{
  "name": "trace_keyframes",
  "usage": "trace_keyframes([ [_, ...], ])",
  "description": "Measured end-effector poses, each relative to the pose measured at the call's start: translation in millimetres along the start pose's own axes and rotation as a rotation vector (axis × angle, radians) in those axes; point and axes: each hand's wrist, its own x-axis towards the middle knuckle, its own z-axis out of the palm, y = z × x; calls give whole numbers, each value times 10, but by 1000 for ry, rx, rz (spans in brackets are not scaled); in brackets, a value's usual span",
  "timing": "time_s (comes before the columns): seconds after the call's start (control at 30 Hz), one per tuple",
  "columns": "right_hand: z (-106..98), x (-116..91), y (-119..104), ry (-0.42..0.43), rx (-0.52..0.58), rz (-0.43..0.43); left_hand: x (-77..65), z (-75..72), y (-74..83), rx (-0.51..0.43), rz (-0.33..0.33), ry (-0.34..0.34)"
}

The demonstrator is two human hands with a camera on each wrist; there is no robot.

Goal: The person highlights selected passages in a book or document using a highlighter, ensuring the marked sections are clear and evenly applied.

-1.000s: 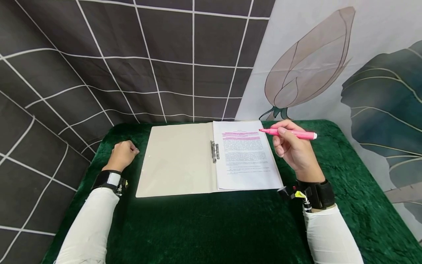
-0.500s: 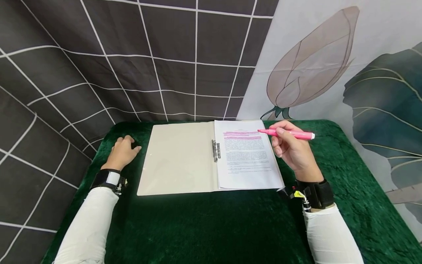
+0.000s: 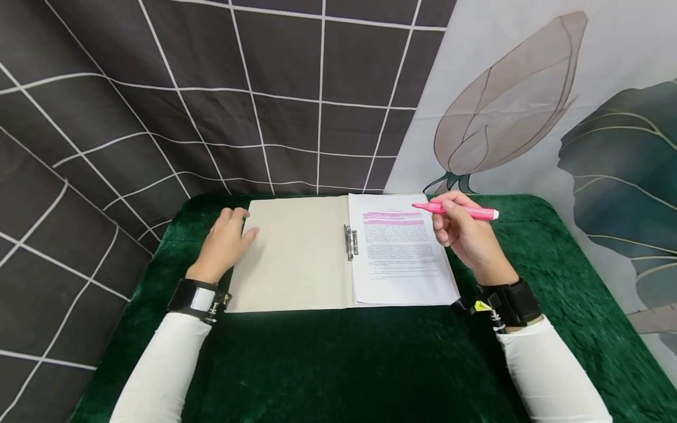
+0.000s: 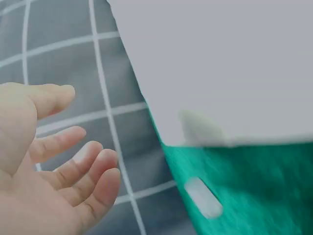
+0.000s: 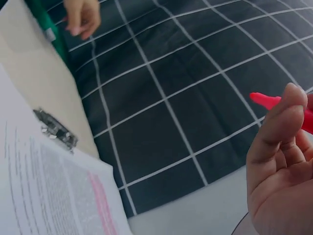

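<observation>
My right hand (image 3: 471, 241) pinches a pink highlighter (image 3: 460, 211) between thumb and fingers, its tip pointing left over the upper right of the printed sheets (image 3: 404, 285). Several pink lines mark the top of the text. The sheets lie on the right half of an open cream folder (image 3: 296, 252), beside its metal clip (image 3: 350, 242). My left hand (image 3: 222, 244) is at the folder's left edge, fingers loosely bent and holding nothing, thumb overlapping the cover. A small white oblong thing (image 4: 204, 198) lies on the green cloth by the folder in the left wrist view.
Dark green plush cloth (image 3: 317, 364) covers the table. Behind and to the left hangs a dark grey curtain (image 3: 275, 64) with a white grid. A pale one with a flower and leaf print (image 3: 508, 94) hangs at the right.
My left hand has uncurled from a loose fist and moved right to the folder's left edge. The right hand keeps hold of the highlighter above the page, almost still.
</observation>
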Motion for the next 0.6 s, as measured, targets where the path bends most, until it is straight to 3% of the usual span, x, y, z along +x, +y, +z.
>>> trace_keyframes([
  [0.23, -86, 72, 50, 8, -82, 57, -24, 109, 379, 22, 93, -27],
  [0.6, -146, 148, 193, 44, -128, 146, -106, 389, 975, 120, 256, -147],
])
